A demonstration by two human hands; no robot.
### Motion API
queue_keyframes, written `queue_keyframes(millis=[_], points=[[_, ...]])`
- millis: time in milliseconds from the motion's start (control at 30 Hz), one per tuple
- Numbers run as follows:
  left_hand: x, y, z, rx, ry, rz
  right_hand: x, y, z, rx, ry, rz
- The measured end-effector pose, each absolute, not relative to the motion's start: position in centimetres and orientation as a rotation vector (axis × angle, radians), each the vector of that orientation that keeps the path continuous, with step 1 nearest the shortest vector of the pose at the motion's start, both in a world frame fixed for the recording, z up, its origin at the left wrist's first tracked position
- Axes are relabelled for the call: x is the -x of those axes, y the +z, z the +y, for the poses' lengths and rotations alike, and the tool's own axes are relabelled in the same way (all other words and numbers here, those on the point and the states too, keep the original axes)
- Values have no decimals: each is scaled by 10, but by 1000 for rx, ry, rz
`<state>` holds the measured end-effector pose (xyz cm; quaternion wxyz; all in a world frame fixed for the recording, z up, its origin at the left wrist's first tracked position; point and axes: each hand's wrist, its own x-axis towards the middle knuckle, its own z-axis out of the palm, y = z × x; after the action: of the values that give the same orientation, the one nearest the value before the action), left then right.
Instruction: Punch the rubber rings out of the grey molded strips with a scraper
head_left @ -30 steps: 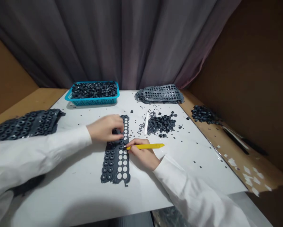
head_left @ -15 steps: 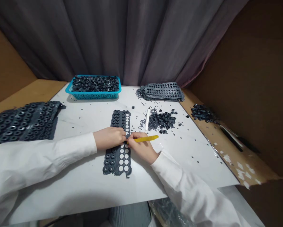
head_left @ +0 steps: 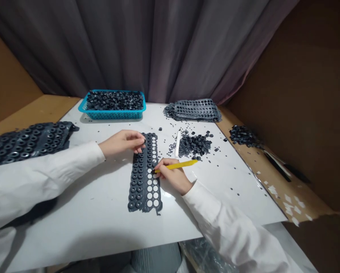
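A strip of black rubber rings (head_left: 136, 178) lies lengthwise before me on the white tabletop, with round holes showing white along its right side. My left hand (head_left: 122, 142) is raised over the strip's far left part, thumb and fingers pinched on a small black rubber piece (head_left: 144, 140). In my right hand (head_left: 174, 175) is a slim yellow pen-like tool (head_left: 182, 164), its dark tip down at the strip's holes near the middle. What exact kind of tool it is I cannot make out.
A blue basket (head_left: 113, 115) full of small black pieces stands at the back. Punched black sheets (head_left: 198, 110) are stacked back right. A white stick (head_left: 177, 144) lies beside a heap of black bits (head_left: 195, 146). Ringed sheets (head_left: 30, 142) lie left; dark tools (head_left: 278, 165) lie right.
My left hand has lifted off the strip and moved up and left with a small black piece. The strip has shifted slightly right. My right hand keeps the yellow tool.
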<state>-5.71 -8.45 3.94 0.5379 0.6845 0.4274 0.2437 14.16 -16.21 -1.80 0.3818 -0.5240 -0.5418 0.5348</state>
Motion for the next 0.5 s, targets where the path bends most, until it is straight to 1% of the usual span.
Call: queue_keyframes(millis=[100,200,300,500], points=[[57,28,-91,-1337,454,987,-143,-20,-162,1287,1314,-1341],[51,15,-97,-1361,464,927,-142,-21,-162,1324,1217,-1404],[42,12,-98,-1583,402,866,-141,-21,-163,1375,1118,-1486],[36,17,-98,-2318,296,894,-136,-17,-166,1412,999,-1560]])
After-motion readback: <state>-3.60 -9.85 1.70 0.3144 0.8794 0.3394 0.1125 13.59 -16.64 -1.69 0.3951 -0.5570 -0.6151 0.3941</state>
